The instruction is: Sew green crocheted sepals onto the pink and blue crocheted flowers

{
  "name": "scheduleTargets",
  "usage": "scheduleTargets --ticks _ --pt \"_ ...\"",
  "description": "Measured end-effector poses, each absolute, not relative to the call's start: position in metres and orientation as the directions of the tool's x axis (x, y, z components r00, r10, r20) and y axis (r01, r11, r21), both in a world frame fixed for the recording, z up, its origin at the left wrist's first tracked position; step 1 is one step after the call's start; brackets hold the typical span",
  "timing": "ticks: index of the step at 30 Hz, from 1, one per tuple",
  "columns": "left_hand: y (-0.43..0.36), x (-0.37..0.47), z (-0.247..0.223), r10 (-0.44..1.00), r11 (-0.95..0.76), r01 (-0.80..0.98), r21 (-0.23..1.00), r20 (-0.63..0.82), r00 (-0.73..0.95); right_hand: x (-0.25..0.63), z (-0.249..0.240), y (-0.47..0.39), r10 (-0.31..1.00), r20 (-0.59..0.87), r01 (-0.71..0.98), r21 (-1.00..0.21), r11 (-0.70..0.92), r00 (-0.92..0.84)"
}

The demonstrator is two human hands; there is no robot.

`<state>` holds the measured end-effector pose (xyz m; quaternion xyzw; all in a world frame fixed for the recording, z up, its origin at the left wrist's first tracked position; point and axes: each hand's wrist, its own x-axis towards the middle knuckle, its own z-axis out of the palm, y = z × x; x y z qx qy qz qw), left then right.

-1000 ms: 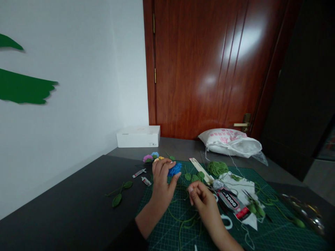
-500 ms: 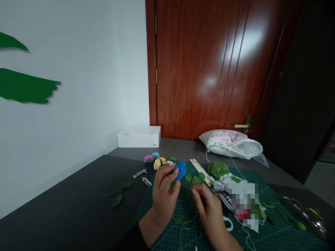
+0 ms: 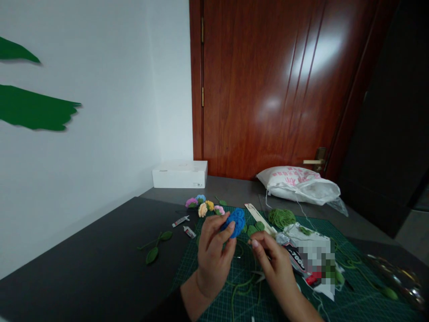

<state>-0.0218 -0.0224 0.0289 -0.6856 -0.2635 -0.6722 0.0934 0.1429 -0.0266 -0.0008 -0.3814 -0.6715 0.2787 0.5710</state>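
Between the thumb and fingers of my left hand is a blue crocheted flower, held upright above the cutting mat. My right hand is a little to its right, thumb and forefinger pinched together; whatever lies in the pinch is too small to make out. Just beyond my right fingertips lie green crocheted leaves. Below the hands, green yarn loops over the green cutting mat, and scissor blades show partly beside my right hand.
Crocheted flowers and small glue tubes lie behind and left. A leafy stem rests on the dark table. Rightward are a green yarn bundle, a ruler, and a white packet. Behind stand a white box and white bag.
Both hands have shifted slightly right in the view, as has the whole scene. The blue flower has turned a little in my left fingers and shows more of its petals.
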Motion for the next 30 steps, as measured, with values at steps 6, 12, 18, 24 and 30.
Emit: scheduleTargets --ticks 6,12,18,24,30 --pt "-0.029 -0.023 0.032 0.228 -0.832 0.532 0.160 0.971 0.066 0.142 -0.005 -0.020 0.851 0.516 0.074 -0.849 0.523 -0.098" --pt "-0.038 -0.029 0.031 0.174 -0.856 0.517 0.025 0.955 0.241 0.144 -0.009 -0.013 0.835 0.548 0.098 -0.829 0.551 -0.052" --pt "-0.041 -0.027 0.030 0.112 -0.855 0.518 -0.036 0.962 0.250 0.147 -0.009 -0.015 0.816 0.578 0.141 -0.807 0.574 -0.012" --pt "-0.042 -0.022 0.037 0.027 -0.848 0.522 -0.091 0.976 0.215 0.150 -0.006 -0.016 0.797 0.604 0.133 -0.792 0.596 0.023" --pt "-0.042 -0.022 0.039 0.030 -0.842 0.533 -0.083 0.979 0.199 0.145 -0.007 -0.015 0.851 0.525 -0.117 -0.845 0.521 0.002"
